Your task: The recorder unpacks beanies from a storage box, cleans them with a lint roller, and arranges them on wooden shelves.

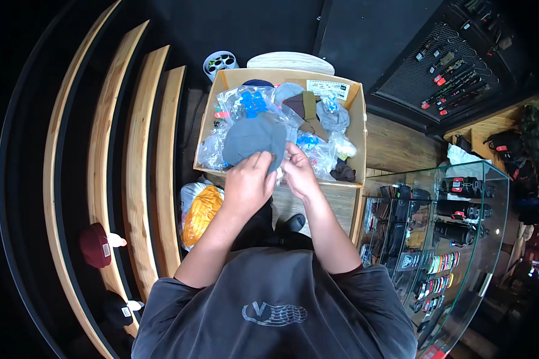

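Over the cardboard box I hold a grey cloth cap [251, 136]. My left hand [250, 181] is closed on the cap's near edge, fingers on top of the fabric. At the cap's right edge, my right hand [299, 172] has its fingers bent and pressed together against the rim; exactly what the fingertips pinch there is partly hidden. Below the cap, the open cardboard box [358, 122] contains several clear plastic bags [320, 157], an olive strap or cloth piece [309, 105], another grey cap [334, 116] and a dark crumpled item [343, 171].
Wooden shelves [139, 119] rise at the left, bearing a maroon cap [96, 245] and a black cap [118, 309]. An orange bag [203, 215] lies beside the box. A glass display case [425, 239] stands to the right. Behind the box are a white round container [220, 62] and a pale round top [290, 61].
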A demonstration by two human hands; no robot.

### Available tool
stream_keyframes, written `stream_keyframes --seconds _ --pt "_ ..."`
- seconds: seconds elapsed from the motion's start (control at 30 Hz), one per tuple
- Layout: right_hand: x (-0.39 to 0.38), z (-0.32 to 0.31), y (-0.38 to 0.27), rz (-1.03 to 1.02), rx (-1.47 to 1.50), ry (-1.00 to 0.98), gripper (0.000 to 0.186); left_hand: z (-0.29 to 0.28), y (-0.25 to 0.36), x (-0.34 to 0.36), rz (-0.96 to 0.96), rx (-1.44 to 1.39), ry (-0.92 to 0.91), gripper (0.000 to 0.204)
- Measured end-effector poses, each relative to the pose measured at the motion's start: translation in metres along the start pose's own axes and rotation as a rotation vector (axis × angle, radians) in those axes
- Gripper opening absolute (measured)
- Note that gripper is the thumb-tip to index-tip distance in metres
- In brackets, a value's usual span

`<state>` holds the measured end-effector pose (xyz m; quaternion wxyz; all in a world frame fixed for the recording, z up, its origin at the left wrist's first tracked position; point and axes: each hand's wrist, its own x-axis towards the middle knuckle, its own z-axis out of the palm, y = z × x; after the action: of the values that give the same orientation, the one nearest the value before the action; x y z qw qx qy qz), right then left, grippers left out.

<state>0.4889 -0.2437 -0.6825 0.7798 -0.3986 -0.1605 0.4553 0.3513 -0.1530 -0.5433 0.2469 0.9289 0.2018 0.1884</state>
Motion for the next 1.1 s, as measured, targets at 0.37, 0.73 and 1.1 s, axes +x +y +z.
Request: stream_keyframes --seconds 0.37,0.73,1.1 --pt "-0.036 0.048 -0.048 0.007 0.467 -0.049 0.041 -0.05 -0.007 -0.013 0.24 -0.194 0.52 0.057" --pt "-0.078 0.073 -0.088 -1.037 -1.167 0.136 0.042 -0.004 0.012 -0.001 -0.241 -1.616 0.056 0.079" --pt "-0.121 0.078 -0.089 -0.871 -1.011 0.353 0.058 0.024 0.004 0.005 -0.158 -1.785 0.045 0.121"
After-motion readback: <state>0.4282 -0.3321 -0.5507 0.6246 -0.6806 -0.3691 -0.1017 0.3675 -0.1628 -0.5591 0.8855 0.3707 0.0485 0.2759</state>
